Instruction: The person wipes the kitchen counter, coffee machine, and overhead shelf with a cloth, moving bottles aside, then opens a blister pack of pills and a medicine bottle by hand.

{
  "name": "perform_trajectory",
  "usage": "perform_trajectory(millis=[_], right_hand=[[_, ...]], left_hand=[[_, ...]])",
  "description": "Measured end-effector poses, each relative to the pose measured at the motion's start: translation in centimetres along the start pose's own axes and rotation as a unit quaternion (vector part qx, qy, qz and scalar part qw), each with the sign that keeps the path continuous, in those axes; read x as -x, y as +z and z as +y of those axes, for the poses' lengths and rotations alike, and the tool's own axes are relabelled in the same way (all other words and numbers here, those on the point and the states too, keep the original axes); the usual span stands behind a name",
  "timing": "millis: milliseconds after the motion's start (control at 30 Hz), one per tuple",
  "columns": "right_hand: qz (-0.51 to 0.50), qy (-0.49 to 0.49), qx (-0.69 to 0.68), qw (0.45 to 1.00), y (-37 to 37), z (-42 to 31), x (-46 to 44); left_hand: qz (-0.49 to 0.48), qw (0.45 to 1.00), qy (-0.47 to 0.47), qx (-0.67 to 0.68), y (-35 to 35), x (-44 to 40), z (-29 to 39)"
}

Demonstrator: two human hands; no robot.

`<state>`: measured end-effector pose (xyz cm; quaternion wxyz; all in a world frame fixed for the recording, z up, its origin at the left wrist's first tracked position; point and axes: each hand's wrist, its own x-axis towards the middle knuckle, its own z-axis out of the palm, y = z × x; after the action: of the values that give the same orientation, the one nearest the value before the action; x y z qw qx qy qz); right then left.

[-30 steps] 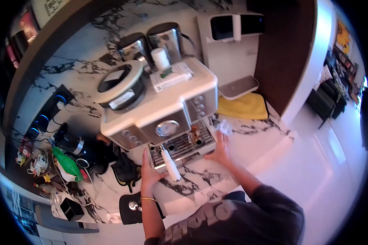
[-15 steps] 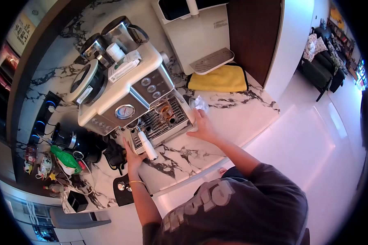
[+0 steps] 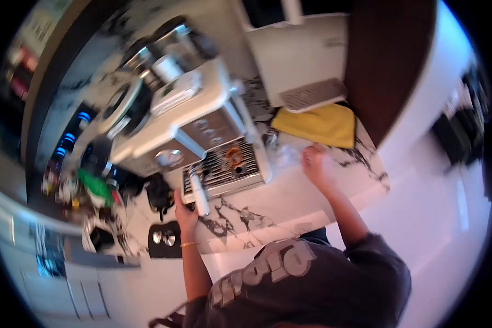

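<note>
A white and silver espresso machine stands on the marble counter, with a white-handled portafilter jutting from its front. A small glass with brown liquid is on the slatted drip tray. My left hand is at the tray's front left corner, thumb and fingers apart, beside the portafilter handle. My right hand hovers over the counter right of the machine, smeared by motion, its fingers unclear. Clear crumpled plastic lies between it and the tray.
Behind my right hand, a yellow cloth lies below a white dispenser. Left of the machine are a black cloth-like item, a black mat with metal tools, and a green packet. The counter's front edge runs near my body.
My right hand has moved right, away from the machine and the clear plastic. My left hand stays by the tray's left corner. The camera view has shifted and turned.
</note>
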<state>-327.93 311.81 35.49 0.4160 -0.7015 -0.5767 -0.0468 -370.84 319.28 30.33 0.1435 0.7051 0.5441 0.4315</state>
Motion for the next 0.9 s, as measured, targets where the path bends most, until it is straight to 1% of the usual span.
perform_trajectory(millis=[33,67,100,133,167,200,233,267,300,333,367,400,433,467,500,533,600,633,667,700,733,767,800,833,867,900], right_hand=[[-0.006,-0.011,0.001,1.000,-0.3,0.7,-0.4],[-0.022,-0.024,0.023,0.999,-0.6,1.4,-1.1],[-0.024,-0.047,0.030,0.998,-1.6,1.3,-1.6],[0.008,-0.029,0.017,0.999,-1.8,1.2,-1.9],[0.015,-0.056,0.021,0.998,-2.2,1.8,-2.6],[-0.003,-0.034,0.052,0.998,-2.7,1.7,-3.1],[0.013,-0.052,0.061,0.997,-2.5,2.5,-3.4],[0.007,-0.034,0.059,0.998,-2.6,2.5,-3.9],[0.004,-0.044,0.085,0.995,-3.0,2.3,-4.2],[0.002,-0.023,0.089,0.996,-3.2,2.5,-4.5],[0.034,-0.047,0.113,0.992,-3.3,2.6,-4.6],[0.067,-0.067,0.136,0.986,-3.5,2.0,-4.9],[0.061,-0.077,0.141,0.985,-3.9,0.4,-5.1],[0.105,-0.079,0.166,0.977,-4.3,-1.4,-4.6],[0.149,-0.079,0.190,0.967,-4.4,-2.9,-4.1],[0.141,-0.085,0.193,0.967,-4.1,-3.7,-3.4],[0.176,-0.113,0.112,0.972,-2.3,-4.6,-1.4],[0.178,-0.063,0.049,0.981,-0.8,-6.6,0.2],[0.185,-0.061,0.024,0.981,0.5,-9.3,1.9],[0.192,-0.058,-0.001,0.980,2.1,-12.3,3.5],[0.161,-0.087,-0.047,0.982,3.8,-15.8,4.9],[0.128,-0.113,-0.087,0.981,5.3,-19.1,7.1],[0.036,-0.092,-0.143,0.985,6.8,-23.3,9.3],[-0.046,-0.164,-0.142,0.975,7.7,-28.3,10.3],[-0.130,-0.234,-0.140,0.953,8.4,-32.5,10.7],[-0.181,-0.252,-0.160,0.937,10.0,-34.4,11.4]], left_hand=[[-0.004,1.000,-0.016,0.005,-0.4,0.0,1.8],[-0.002,0.998,-0.008,-0.063,-0.6,0.0,1.8],[-0.026,0.996,-0.060,-0.063,-1.0,0.0,2.1],[-0.026,0.996,-0.069,-0.058,-1.2,-0.1,2.5],[-0.037,0.995,-0.064,-0.064,-1.7,-0.2,3.1],[-0.047,0.992,-0.101,-0.061,-1.9,-0.4,3.7],[-0.080,0.986,-0.131,-0.066,-2.5,-0.7,4.7],[-0.118,0.978,-0.156,-0.067,-2.9,-0.9,5.0],[-0.119,0.982,-0.102,-0.109,-3.0,-0.8,4.5],[-0.123,0.980,-0.046,-0.151,-3.6,-1.0,4.5],[-0.183,0.962,-0.050,-0.194,-4.5,-1.3,4.2],[-0.247,0.938,-0.056,-0.238,-6.5,-2.4,5.8],[-0.262,0.932,-0.065,-0.240,-8.4,-3.9,6.4],[-0.281,0.926,-0.074,-0.243,-10.3,-5.4,6.4],[-0.260,0.937,-0.040,-0.229,-12.2,-6.9,6.3],[-0.237,0.947,-0.008,-0.216,-13.9,-8.3,5.6],[-0.228,0.947,0.039,-0.221,-14.9,-10.7,0.9],[-0.271,0.927,-0.026,-0.260,-14.6,-11.5,-0.8],[-0.311,0.898,-0.092,-0.296,-13.9,-12.5,-2.6],[-0.313,0.892,-0.104,-0.310,-12.3,-12.0,-4.9],[-0.316,0.885,-0.115,-0.321,-11.1,-11.1,-6.5],[-0.303,0.895,-0.092,-0.315,-10.6,-10.5,-6.9],[-0.294,0.903,-0.068,-0.305,-10.6,-9.7,-7.4],[-0.308,0.901,-0.028,-0.304,-11.6,-9.6,-7.9],[-0.305,0.909,0.010,-0.283,-12.7,-9.1,-9.5],[-0.301,0.916,0.047,-0.259,-14.1,-8.7,-11.2]])
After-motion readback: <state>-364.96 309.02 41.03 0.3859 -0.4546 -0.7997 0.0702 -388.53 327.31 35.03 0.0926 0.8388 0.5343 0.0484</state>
